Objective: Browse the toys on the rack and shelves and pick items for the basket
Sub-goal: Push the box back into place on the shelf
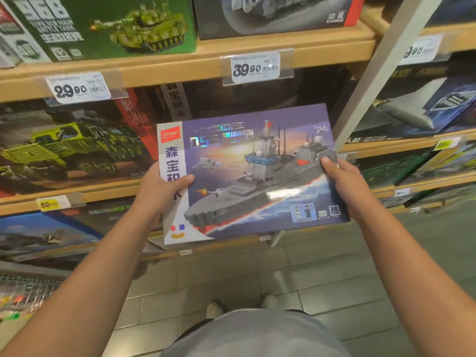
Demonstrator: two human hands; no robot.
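A flat purple toy box showing a grey brick warship is held in front of the wooden shelves, its face turned toward me. My left hand grips its left edge with the thumb lying over the white side strip. My right hand grips the right edge, thumb on the front. At the lower left a wire basket is partly in view with some coloured items inside, blurred.
Wooden shelves carry boxed building sets: a green tank box, a military truck box, a dark box and aircraft boxes to the right. A white upright post divides the racks. Grey tiled floor lies below.
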